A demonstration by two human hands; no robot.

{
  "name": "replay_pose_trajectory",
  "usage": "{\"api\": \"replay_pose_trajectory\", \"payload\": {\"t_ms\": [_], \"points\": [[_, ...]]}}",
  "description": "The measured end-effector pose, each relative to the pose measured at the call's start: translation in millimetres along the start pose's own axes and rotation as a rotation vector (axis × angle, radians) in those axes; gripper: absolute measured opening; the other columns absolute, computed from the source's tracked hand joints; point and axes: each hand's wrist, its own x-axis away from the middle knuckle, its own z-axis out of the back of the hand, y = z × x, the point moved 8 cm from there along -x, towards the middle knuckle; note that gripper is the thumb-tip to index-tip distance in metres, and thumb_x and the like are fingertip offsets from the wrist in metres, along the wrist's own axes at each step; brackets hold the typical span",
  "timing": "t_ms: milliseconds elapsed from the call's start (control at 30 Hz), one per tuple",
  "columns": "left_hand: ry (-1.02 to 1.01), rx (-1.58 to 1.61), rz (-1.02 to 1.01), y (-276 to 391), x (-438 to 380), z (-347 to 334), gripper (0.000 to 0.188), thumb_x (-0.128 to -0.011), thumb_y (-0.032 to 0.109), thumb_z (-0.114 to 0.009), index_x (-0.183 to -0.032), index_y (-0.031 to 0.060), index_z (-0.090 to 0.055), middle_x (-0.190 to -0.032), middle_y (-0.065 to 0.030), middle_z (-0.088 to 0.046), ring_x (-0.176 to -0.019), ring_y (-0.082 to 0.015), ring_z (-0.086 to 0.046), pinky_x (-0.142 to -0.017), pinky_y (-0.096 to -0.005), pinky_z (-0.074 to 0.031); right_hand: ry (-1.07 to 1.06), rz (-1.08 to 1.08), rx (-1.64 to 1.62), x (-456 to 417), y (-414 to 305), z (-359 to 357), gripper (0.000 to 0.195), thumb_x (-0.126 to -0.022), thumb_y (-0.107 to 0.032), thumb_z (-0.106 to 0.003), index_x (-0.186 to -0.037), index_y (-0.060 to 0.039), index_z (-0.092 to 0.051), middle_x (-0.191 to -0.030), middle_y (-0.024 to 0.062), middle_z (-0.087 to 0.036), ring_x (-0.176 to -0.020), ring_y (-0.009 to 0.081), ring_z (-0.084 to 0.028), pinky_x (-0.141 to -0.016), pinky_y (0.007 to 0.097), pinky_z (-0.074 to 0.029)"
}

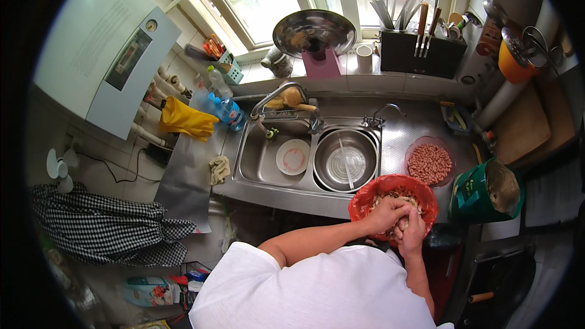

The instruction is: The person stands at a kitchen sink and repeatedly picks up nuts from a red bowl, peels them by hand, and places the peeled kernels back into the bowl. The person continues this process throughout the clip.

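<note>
Over a container lined with a red plastic bag [356, 203], my left hand [387, 214] and my right hand [411, 230] meet, fingertips pinched together. A small pale piece, perhaps a peanut in its shell, shows between them; the fingers hide most of it. Pale and brown shells [413, 198] lie inside the red bag. Just beyond it, a clear pinkish bowl [408, 151] holds shelled pink peanuts [429, 163]. A green bag [464, 196] stands upright at the right, its top gaping.
A double steel sink [256, 169] lies to the left, with a white plate [293, 157] in one basin and a steel pot [320, 162] in the other. Bottles [233, 114] and yellow rubber gloves [187, 119] are at the far left. A black knife block [402, 50] stands on the sill.
</note>
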Motion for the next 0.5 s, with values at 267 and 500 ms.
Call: {"api": "replay_pose_trajectory", "payload": {"t_ms": [267,500], "points": [[-0.062,0.267,0.157,-13.2,-5.3,-0.9,0.029,-0.112,0.022,-0.048,-0.107,0.0013,-0.068,-0.076,-0.0023,-0.066,-0.059,-0.0117,-0.062,-0.052,-0.0281,-0.055,0.021,0.039,0.133,-0.2,0.6,-3.6,0.038,-0.115,-0.040,-0.036,-0.100,-0.0123,-0.057,-0.065,-0.0052,-0.043,-0.045,0.0049,-0.036,-0.039,0.0214,-0.029],[-0.142,0.687,0.181,-26.8,-21.3,-8.2,0.034,-0.113,0.029,-0.040,-0.119,0.0031,-0.061,-0.092,-0.0108,-0.067,-0.070,-0.0208,-0.068,-0.054,-0.0386,-0.062,0.025,0.006,0.028,-7.9,-4.3,3.2,0.039,-0.115,-0.043,-0.039,-0.105,-0.0119,-0.061,-0.062,-0.0068,-0.040,-0.045,0.0035,-0.033,-0.040,0.0202,-0.028]]}}
